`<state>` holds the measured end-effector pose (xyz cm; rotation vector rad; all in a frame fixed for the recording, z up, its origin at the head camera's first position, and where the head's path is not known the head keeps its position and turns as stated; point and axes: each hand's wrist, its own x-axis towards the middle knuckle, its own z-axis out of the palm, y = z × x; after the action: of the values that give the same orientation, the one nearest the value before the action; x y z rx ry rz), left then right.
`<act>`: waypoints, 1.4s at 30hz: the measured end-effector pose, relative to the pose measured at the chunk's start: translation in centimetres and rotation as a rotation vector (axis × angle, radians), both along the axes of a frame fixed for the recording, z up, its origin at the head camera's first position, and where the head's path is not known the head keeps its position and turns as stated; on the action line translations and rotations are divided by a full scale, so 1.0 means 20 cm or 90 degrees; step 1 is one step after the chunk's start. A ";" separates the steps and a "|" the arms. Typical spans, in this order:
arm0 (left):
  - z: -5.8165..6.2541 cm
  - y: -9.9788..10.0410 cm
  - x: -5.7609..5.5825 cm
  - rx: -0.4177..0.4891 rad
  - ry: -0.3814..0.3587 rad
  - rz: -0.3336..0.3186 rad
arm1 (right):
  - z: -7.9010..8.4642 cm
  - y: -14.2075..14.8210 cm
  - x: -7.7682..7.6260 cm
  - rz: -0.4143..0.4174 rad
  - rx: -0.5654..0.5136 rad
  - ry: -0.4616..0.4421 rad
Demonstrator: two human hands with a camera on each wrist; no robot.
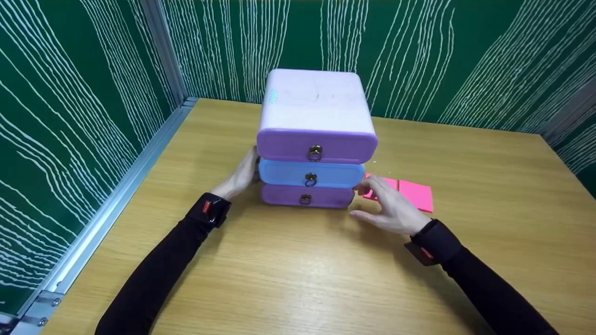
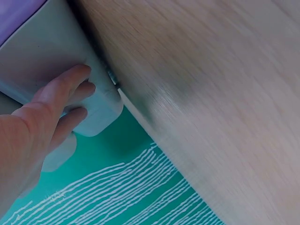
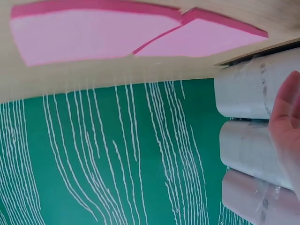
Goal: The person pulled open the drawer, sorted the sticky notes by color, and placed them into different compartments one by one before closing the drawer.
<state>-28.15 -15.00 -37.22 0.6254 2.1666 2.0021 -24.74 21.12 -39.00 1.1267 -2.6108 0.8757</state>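
Observation:
A stack of three small drawers (image 1: 316,102) stands on the table, with purple fronts at top and bottom, a blue front between them, and a ring pull on each. My left hand (image 1: 240,177) lies along its left side. In the left wrist view, extended fingers (image 2: 65,86) rest against the pale side wall of the lowest drawer. My right hand (image 1: 393,209) is at the right side, fingers loosely bent and fingertips close by the lower drawers, thumb apart. Nothing is gripped in it. Behind this hand lie two pink sticky-note pads (image 1: 416,195), partly covered by it.
The wooden table (image 1: 279,279) meets green panels (image 1: 302,37) with white wavy lines at the back and left. A metal rail (image 1: 116,181) runs along the left edge. Clear tape (image 3: 265,201) shows on the drawers' right side.

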 end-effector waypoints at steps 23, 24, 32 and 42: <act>0.00 0.01 0.00 0.014 -0.048 0.000 | -0.06 -0.05 0.08 0.119 -0.035 0.067; 0.00 0.00 0.00 0.016 -0.045 -0.009 | -0.06 -0.05 0.09 0.119 -0.012 0.084; -0.01 -0.01 0.00 0.022 -0.021 -0.011 | -0.06 -0.08 0.21 0.140 0.067 0.174; 0.00 0.00 0.01 0.028 -0.043 -0.013 | -0.02 -0.08 0.30 0.180 0.107 0.248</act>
<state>-28.02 -15.02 -37.14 0.5750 2.0753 2.0342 -18.68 19.43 -39.34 1.5607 -2.2695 0.4240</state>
